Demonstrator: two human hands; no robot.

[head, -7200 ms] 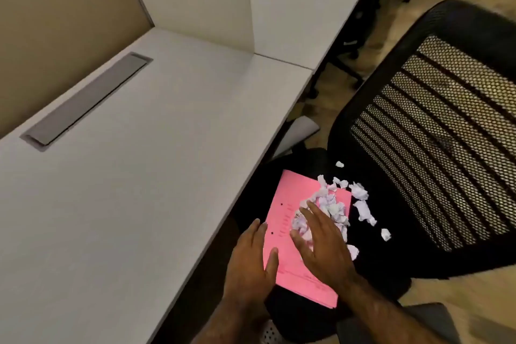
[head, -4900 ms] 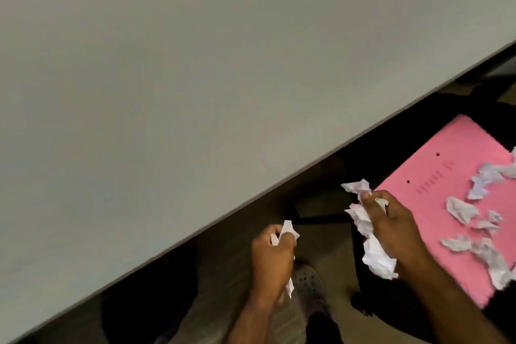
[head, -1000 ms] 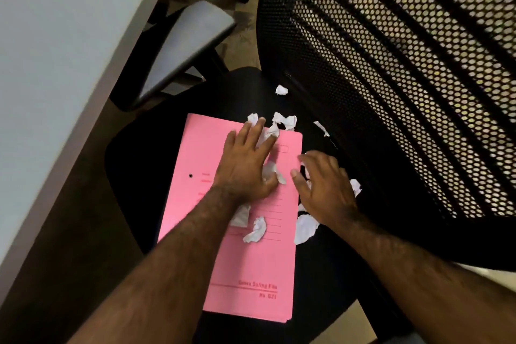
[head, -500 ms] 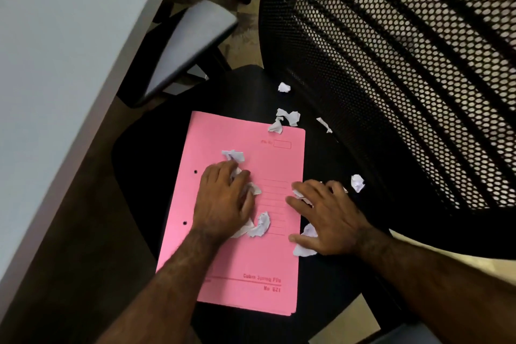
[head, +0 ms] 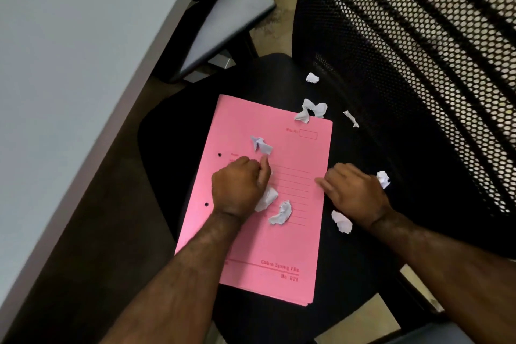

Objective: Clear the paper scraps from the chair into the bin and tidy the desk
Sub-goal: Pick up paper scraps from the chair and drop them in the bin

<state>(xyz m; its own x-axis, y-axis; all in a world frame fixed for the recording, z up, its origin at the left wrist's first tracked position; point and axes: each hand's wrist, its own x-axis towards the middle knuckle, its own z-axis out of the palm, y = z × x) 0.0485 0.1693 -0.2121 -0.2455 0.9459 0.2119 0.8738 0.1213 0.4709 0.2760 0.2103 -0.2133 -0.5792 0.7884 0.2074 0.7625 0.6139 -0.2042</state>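
Note:
A pink file folder [head: 262,246] lies flat on the black chair seat [head: 173,137]. Several crumpled white paper scraps are scattered on it and on the seat: one [head: 262,144] above my left hand, one [head: 281,213] near the folder's middle, a cluster [head: 312,109] at the folder's top edge, and one [head: 341,221] on the seat. My left hand [head: 237,186] is curled on the folder, closed on scraps [head: 268,197] that stick out under it. My right hand [head: 353,190] rests knuckles up at the folder's right edge with fingers bent; a scrap [head: 382,178] lies beside it.
The grey desk [head: 69,64] fills the left side, its edge running diagonally. The chair's mesh backrest [head: 418,78] rises at the right. A grey armrest [head: 226,28] sits between desk and seat. No bin is in view.
My left hand has dragged back down the folder and curled into a fist over scraps. My right hand has pulled its fingers in at the folder's right edge.

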